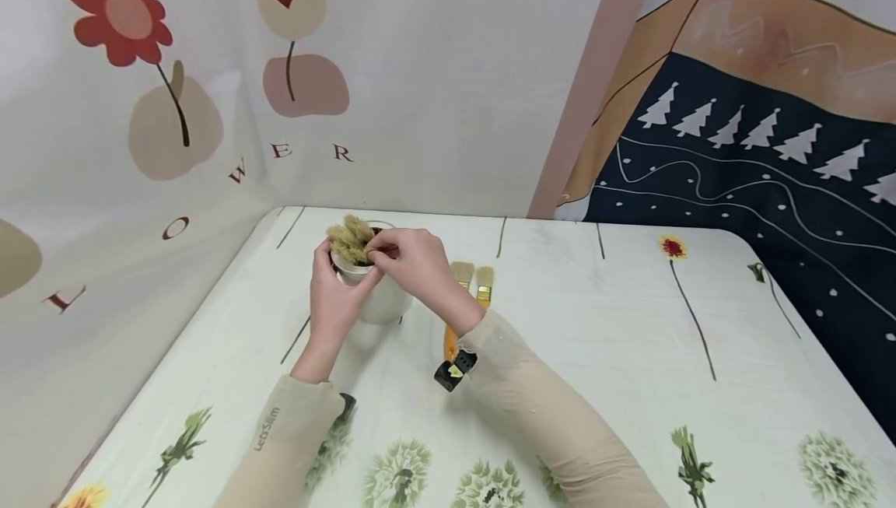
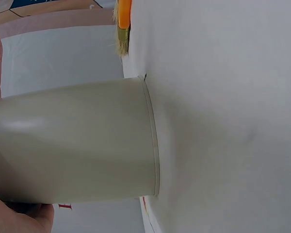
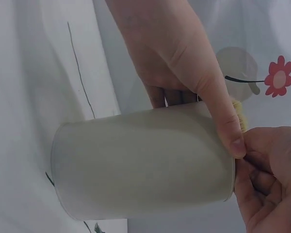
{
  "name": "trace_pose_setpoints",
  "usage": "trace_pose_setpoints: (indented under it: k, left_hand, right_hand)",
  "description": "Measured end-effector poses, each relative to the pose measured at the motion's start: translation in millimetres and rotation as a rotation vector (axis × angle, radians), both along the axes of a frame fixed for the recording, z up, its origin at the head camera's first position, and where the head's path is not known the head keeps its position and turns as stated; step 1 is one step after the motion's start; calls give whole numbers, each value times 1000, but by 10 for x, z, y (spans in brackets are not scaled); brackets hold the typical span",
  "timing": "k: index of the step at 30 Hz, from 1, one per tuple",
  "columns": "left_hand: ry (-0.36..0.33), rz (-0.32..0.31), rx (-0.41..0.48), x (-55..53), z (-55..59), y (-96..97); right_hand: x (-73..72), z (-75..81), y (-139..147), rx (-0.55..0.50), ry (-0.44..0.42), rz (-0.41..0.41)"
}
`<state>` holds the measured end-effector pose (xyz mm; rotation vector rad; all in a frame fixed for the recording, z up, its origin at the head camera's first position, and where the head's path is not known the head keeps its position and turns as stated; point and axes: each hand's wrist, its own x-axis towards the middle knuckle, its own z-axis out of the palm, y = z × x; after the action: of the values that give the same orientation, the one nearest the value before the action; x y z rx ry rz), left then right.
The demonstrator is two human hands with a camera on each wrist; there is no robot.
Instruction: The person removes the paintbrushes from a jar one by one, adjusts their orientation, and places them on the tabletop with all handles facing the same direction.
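Note:
A tall off-white pot [image 1: 386, 303], tapered like a cup, stands upright at the back left of the table. Fluffy yellow-green dried grass heads [image 1: 348, 237] stick up out of its mouth. My left hand [image 1: 332, 294] grips the pot near the rim, thumb on the near side and fingers round the far side. Over the mouth, my right hand [image 1: 423, 263] pinches at the grass with thumb and forefinger; the pinched part is mostly hidden. In the right wrist view the grass [image 3: 238, 109] shows only as a yellow edge behind my left thumb.
Two flat paintbrushes with pale bristles and orange handles lie right of the pot, the wider brush [image 1: 460, 271] partly under my right forearm and the narrower brush [image 1: 484, 281] beside it. A flower-print cloth [image 1: 595, 337] covers the table. Printed curtains [image 1: 448, 88] hang behind.

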<state>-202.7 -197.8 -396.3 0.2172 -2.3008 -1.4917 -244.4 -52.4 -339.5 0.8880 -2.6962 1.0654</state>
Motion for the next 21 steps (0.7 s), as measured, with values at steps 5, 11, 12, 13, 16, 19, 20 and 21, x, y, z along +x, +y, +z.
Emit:
trace_pose_setpoints:
  k: [5, 11, 12, 13, 16, 19, 20, 21]
  left_hand:
    - [8, 2, 1, -2, -2, 8]
    - [4, 7, 0, 0, -9, 5]
    - [2, 5, 3, 2, -9, 4]
    - [0, 4, 5, 2, -10, 2]
    - [-3, -2, 10, 3, -11, 1]
    - [-5, -2, 7, 3, -12, 0]
    - [-5, -1, 8, 3, -14, 0]
    - [-5, 0, 9, 5, -13, 0]
  right_hand:
    - [-11, -77, 4, -130, 28, -19]
    - [-11, -109, 29, -301, 11, 26]
    - [-10, -106, 33, -322, 10, 36]
    - [-7, -104, 36, -341, 11, 42]
    - [2, -101, 45, -388, 29, 52]
    - [13, -97, 58, -445, 65, 53]
    - [14, -97, 62, -466, 79, 55]
    - [17, -91, 67, -489, 92, 55]
